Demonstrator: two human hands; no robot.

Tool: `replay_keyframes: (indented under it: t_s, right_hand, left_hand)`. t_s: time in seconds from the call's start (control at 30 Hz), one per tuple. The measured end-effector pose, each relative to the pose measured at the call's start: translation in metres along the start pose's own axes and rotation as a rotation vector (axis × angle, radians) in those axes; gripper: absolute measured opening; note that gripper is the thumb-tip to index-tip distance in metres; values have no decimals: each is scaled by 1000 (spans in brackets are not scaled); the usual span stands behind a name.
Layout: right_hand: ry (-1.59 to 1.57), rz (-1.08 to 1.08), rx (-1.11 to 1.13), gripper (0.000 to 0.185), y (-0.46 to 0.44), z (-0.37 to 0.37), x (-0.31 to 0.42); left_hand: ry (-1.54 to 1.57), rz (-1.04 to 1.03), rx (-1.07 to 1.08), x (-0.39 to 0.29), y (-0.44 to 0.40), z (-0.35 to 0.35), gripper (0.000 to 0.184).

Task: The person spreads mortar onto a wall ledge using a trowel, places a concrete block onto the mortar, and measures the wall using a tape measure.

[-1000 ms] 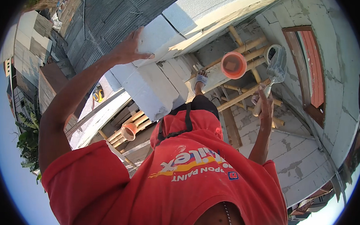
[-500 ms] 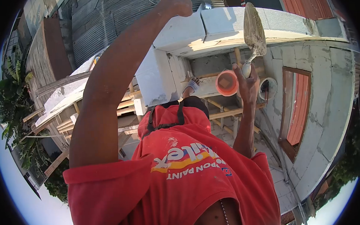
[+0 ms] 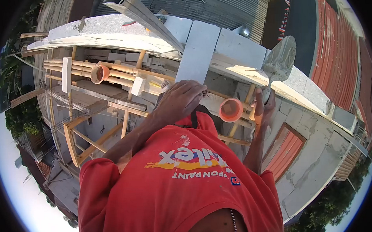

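Observation:
My right hand [image 3: 263, 104] grips the handle of a pointed trowel [image 3: 281, 60]. Its blade is smeared with grey and points up and away, beside the top of the white block wall [image 3: 237, 47]. An orange-red bucket [image 3: 230, 110] is just left of that hand, apart from the trowel. My left hand [image 3: 184, 98] is in front of my chest, fingers bent and pressed together. A small dark bit shows at its fingertips, too small to name. Just beyond this hand is the near end of a long white block [image 3: 199, 49], which lies across the wall top.
A wooden plank [image 3: 148, 22] leans over the wall at left. Bamboo poles [image 3: 117, 73] and timber framing [image 3: 83, 141] stand below, with a second orange bucket [image 3: 100, 73]. A window opening [image 3: 286, 151] is at right. Corrugated roofing [image 3: 227, 10] lies beyond the wall.
My left hand has come back from over the wall top to in front of my chest. The trowel has shifted right and down, still in my right hand. My view has turned, showing more scaffolding.

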State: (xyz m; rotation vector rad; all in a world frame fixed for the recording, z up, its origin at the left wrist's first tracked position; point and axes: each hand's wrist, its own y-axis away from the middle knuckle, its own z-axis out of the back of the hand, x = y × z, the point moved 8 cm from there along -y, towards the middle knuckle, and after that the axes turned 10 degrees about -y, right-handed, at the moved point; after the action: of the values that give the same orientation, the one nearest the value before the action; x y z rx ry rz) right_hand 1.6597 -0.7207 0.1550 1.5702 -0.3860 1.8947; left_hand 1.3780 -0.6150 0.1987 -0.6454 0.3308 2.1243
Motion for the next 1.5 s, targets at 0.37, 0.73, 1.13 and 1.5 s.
replay_keyframes:
  t_s: [0.37,0.73,1.13,1.5]
  right_hand:
    - [368,403,802,30,65,-112,15]
    - [581,538,924,42,61,-208,45]
    - [766,420,858,48,64,-261,24]
    - [762,198,955,42,114,-385,64]
  left_hand:
    - [311,661,-3,76,75,-54,68]
    - [292,553,49,90,77,-72,50]
    - [422,480,341,133,104,-95,82]
    - [1094,537,284,208,165,0,90]
